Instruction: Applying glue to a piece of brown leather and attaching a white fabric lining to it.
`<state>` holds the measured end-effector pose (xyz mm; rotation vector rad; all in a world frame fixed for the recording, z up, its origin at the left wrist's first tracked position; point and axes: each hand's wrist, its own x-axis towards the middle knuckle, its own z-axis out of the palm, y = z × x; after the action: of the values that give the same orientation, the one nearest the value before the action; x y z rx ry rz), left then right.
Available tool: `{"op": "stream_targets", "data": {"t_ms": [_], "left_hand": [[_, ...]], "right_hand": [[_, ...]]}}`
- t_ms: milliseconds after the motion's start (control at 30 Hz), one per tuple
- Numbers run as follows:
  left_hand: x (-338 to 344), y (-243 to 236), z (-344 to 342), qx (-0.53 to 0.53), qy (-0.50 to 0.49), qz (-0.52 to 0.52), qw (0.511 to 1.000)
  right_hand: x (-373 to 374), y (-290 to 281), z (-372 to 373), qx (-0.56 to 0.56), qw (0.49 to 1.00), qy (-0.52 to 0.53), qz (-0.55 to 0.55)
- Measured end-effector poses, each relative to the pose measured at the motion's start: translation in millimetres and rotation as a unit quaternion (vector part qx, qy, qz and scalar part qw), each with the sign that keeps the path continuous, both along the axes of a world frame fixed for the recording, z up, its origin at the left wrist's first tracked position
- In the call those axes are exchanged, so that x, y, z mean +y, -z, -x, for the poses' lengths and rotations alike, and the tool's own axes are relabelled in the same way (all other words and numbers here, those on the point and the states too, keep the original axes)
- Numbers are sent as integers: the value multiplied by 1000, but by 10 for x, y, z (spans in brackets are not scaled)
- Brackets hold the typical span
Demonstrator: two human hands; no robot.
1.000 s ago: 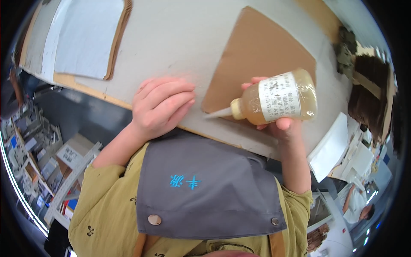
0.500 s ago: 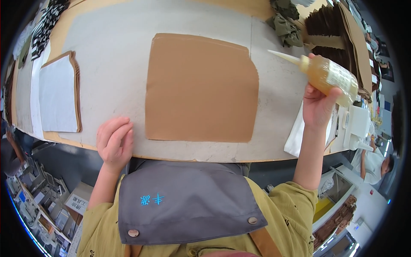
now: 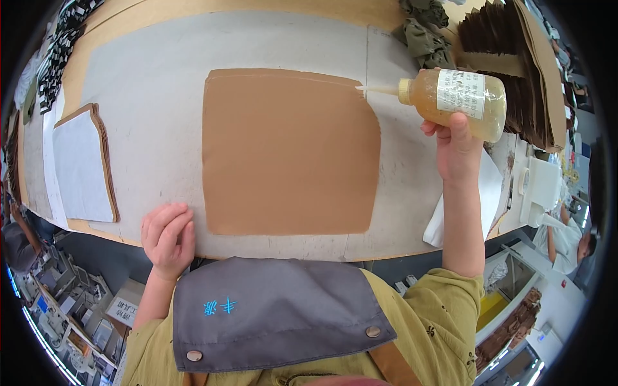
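Note:
A brown flat panel [image 3: 293,154], like leather or thick paper, lies in front of me, with a thin shiny line along its far edge. My right hand [image 3: 460,138] grips a clear squeeze bottle [image 3: 460,96] of amber liquid, like glue. The bottle is tilted on its side, its long pale nozzle pointing left. The nozzle's tip is at the panel's far right corner; whether it touches I cannot tell. At the table's near edge, left of the panel, my left hand [image 3: 168,237] rests with its fingers curled and nothing visible in them.
A stack of pale-topped brown pieces [image 3: 82,166] lies on the left. Dark green cloth [image 3: 421,38] sits far right, beside a tall pile of brown pieces [image 3: 515,71]. A white sheet [image 3: 473,196] lies under my right forearm. Other people are at both sides.
My right hand has brought the bottle left and levelled it, so its nozzle reaches the panel's far right corner. The table scene has shifted slightly lower in view; my left hand stays curled.

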<state>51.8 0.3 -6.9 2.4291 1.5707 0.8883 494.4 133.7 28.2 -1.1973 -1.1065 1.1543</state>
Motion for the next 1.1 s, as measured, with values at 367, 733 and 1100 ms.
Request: {"op": "stream_targets", "data": {"t_ms": [367, 733, 1100], "left_hand": [[4, -17, 5, 11, 0, 4, 1000], [7, 4, -1, 6, 5, 1, 1000], [7, 0, -4, 15, 7, 2, 1000]], "right_hand": [[-4, 60, -21, 10, 1000, 3, 4], [11, 92, -41, -77, 997, -7, 5], [41, -78, 14, -87, 996, -36, 8]]}}
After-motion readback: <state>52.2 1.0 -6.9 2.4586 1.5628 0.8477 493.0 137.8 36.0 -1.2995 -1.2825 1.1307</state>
